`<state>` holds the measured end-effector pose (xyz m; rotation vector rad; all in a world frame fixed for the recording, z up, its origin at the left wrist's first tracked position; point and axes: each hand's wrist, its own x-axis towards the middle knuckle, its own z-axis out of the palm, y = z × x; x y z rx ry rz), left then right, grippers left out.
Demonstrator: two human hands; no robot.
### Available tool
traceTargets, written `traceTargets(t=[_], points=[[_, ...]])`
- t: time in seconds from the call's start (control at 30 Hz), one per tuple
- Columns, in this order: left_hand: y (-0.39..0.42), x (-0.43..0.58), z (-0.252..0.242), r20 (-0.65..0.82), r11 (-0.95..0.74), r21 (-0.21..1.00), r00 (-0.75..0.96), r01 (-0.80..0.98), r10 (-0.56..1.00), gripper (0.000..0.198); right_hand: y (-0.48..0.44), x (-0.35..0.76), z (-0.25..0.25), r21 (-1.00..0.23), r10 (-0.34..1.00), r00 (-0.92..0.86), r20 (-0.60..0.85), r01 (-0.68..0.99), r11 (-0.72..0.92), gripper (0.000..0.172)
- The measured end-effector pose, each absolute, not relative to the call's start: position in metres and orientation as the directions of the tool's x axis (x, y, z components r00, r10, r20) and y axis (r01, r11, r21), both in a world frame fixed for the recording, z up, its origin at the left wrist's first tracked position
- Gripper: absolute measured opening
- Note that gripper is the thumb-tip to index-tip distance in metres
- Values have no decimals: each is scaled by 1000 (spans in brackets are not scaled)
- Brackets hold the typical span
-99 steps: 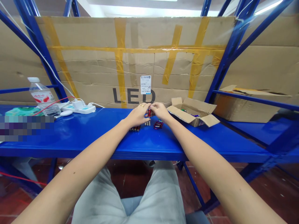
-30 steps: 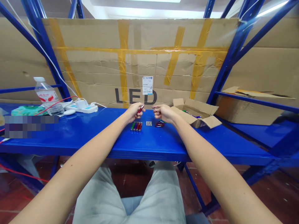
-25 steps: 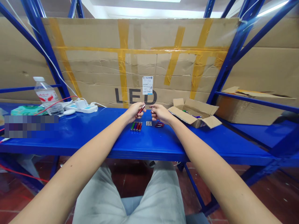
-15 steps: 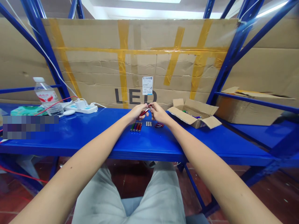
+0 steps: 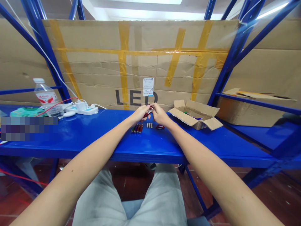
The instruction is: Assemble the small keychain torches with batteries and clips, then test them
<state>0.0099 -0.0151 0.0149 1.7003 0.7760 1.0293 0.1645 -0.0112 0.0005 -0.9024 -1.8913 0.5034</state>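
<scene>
A slim red metal tube with a silver end (image 5: 147,113), like a small flashlight, is held just above the blue table. My left hand (image 5: 141,113) is closed around its body. At the silver end my right hand (image 5: 159,113) pinches with its fingertips; a bit of red shows there, too small to make out. Below the left hand, several similar tubes (image 5: 137,128) in green, purple and red lie side by side. To their right sits a neat block of small silver button-like pieces (image 5: 149,125). Red carabiner-like clips (image 5: 160,126) lie under the right hand.
An open cardboard box (image 5: 197,115) with small coloured items stands to the right. At the left are a water bottle (image 5: 48,99), a power strip (image 5: 82,108) and cables. A large cardboard sheet (image 5: 98,69) closes off the table's back, between blue frame posts.
Both hands stay in nearly the same place. The left fingers have shifted slightly along the red tube, and its silver end sits closer to the right fingertips. The pieces on the table have not moved.
</scene>
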Motion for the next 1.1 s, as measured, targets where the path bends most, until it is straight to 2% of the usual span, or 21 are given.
traceTargets(t=[0.23, 0.43, 0.63, 0.8, 0.93, 1.1], points=[[-21, 13, 19, 273, -307, 952, 427, 10, 862, 38, -12, 164, 1, -600, 724, -314, 614, 411, 687, 15], [-21, 12, 20, 187, -194, 981, 384, -20, 904, 39, -4, 166, -3, -528, 705, -296, 645, 495, 690, 22], [-15, 9, 18, 130, -90, 988, 371, -122, 920, 31, -2, 166, -5, -534, 723, -292, 627, 514, 671, 22], [-13, 4, 21, 123, -101, 992, 399, -76, 909, 7, 1, 169, -5, -567, 756, -256, 602, 529, 631, 21], [-9, -2, 20, 101, -89, 995, 332, -51, 938, 18, 6, 175, -5, -593, 807, -167, 566, 598, 540, 21], [-2, -6, 16, 150, -145, 989, 240, -40, 959, 13, 4, 177, -4, -580, 823, -145, 549, 643, 501, 19]])
